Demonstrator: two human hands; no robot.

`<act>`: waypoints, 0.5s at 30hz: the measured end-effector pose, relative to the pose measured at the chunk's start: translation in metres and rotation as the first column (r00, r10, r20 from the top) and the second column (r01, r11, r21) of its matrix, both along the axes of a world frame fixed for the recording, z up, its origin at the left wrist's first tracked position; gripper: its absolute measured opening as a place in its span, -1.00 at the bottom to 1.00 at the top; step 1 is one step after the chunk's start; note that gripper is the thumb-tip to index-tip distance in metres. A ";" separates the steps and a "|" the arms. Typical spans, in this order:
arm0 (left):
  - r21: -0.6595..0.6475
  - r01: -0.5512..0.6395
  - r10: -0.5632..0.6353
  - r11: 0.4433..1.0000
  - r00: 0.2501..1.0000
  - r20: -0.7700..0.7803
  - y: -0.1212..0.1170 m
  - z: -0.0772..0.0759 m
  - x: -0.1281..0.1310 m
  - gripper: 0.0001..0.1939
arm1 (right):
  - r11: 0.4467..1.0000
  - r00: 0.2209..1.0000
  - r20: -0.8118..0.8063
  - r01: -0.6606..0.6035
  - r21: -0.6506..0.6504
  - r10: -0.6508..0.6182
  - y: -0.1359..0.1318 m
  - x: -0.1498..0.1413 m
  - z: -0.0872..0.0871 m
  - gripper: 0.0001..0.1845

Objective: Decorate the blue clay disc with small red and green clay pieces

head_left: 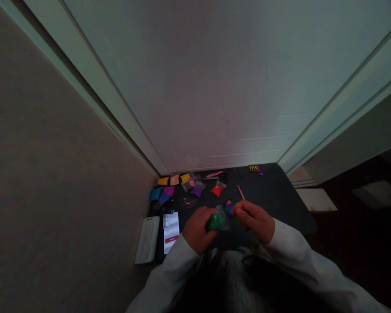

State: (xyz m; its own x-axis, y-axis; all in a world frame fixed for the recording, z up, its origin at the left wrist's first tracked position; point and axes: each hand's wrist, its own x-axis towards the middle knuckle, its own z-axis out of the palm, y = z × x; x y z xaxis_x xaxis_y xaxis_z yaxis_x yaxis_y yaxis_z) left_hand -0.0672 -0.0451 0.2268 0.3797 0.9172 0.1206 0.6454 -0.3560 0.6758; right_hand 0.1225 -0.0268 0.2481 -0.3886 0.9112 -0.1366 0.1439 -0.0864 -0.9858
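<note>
Low over the dark table, my left hand [199,229] grips a small clear zip bag of green clay [216,221]. The bag's open-looking top end points toward my other hand. My right hand [256,221] is closed in a pinch, and whatever sits between its fingertips is too small to make out. Just left of those fingertips lies a round dark-blue piece with pink and green bits [230,206], partly covered by the fingers. Behind my right hand a thin pink tool [240,192] rests on the table.
Bags of red clay [217,190], purple clay [197,190] and several other colours lie along the back left. Scissors [220,177] are near the wall. A lit phone [171,232] and a white case [147,240] sit left. A small yellow-dotted piece [254,168] stands at the back right.
</note>
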 end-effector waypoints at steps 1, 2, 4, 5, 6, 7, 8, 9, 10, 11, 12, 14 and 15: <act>0.013 -0.005 0.005 1.000 1.000 -0.002 0.000 0.000 0.001 -0.69 | 0.996 0.991 0.130 -0.018 0.091 0.006 -0.002 -0.001 0.003 -0.71; 0.026 -0.013 0.013 1.000 1.000 -0.001 0.001 0.000 0.003 -0.69 | 0.985 0.970 0.242 -0.049 0.165 0.008 -0.004 -0.002 0.006 -0.69; 0.045 -0.026 0.026 0.999 1.000 0.015 0.001 0.000 0.006 -0.68 | 0.961 0.924 0.381 -0.121 0.248 0.018 -0.008 -0.005 0.010 -0.60; 0.045 -0.033 0.032 0.998 0.999 0.030 0.001 0.001 0.007 -0.66 | 0.951 0.910 0.413 -0.154 0.269 0.030 -0.010 -0.006 0.010 -0.57; 0.035 -0.040 0.038 0.999 0.998 0.046 0.001 0.001 0.009 -0.65 | 0.940 0.902 0.430 -0.180 0.290 0.040 -0.012 -0.007 0.010 -0.56; 0.016 -0.049 0.047 0.999 0.997 0.063 0.001 0.003 0.010 -0.64 | 0.927 0.900 0.434 -0.198 0.317 0.044 -0.014 -0.009 0.010 -0.56; -0.014 -0.057 0.058 0.998 0.995 0.080 0.001 0.004 0.012 -0.64 | 0.914 0.901 0.432 -0.209 0.347 0.042 -0.016 -0.010 0.008 -0.57; -0.054 -0.066 0.070 0.996 0.993 0.095 0.000 0.006 0.013 -0.65 | 0.901 0.901 0.431 -0.219 0.374 0.040 -0.017 -0.012 0.007 -0.58; -0.099 -0.075 0.085 0.992 0.991 0.107 -0.001 0.007 0.014 -0.67 | 0.887 0.900 0.434 -0.233 0.400 0.041 -0.018 -0.013 0.005 -0.60; -0.144 -0.081 0.098 0.986 0.989 0.114 -0.001 0.009 0.015 -0.69 | 0.871 0.893 0.447 -0.254 0.419 0.046 -0.019 -0.015 0.004 -0.61; -0.185 -0.083 0.106 0.979 0.987 0.119 -0.002 0.010 0.015 -0.72 | 0.857 0.881 0.469 -0.285 0.430 0.058 -0.020 -0.016 0.003 -0.63; -0.247 -0.069 0.101 0.967 0.987 0.122 -0.004 0.011 0.017 -0.76 | 0.832 0.846 0.525 -0.355 0.426 0.093 -0.020 -0.019 0.001 -0.65; -0.260 -0.066 0.099 0.963 0.988 0.119 -0.004 0.011 0.018 -0.77 | 0.824 0.833 0.543 -0.382 0.418 0.111 -0.020 -0.020 0.001 -0.66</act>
